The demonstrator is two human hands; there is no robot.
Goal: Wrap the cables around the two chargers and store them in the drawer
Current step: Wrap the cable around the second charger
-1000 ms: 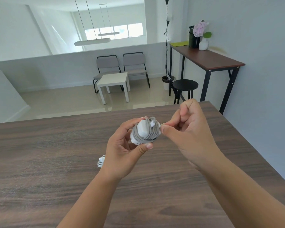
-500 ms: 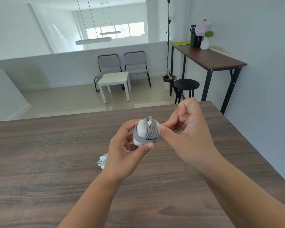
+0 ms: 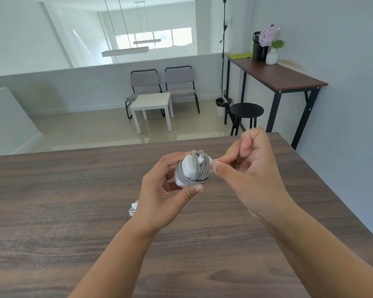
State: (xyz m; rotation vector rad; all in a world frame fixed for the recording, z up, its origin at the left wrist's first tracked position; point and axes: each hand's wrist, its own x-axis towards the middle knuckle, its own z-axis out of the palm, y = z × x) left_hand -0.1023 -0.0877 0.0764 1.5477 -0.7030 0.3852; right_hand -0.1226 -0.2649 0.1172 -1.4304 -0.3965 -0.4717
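My left hand (image 3: 159,203) and right hand (image 3: 252,179) are bare, with no rings, watch or bracelet. My forearms are bare too, no sleeve reaching into view. My fingernails are short and unpainted.

Pale walls, two grey chairs (image 3: 163,87), white side table (image 3: 152,108), black stool (image 3: 246,110)

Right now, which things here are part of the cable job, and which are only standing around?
Part of the job:
charger in left hand
grey cable wound on it, its end pinched by right hand
second charger, mostly hidden

Standing around:
chairs
white table
stool
vase
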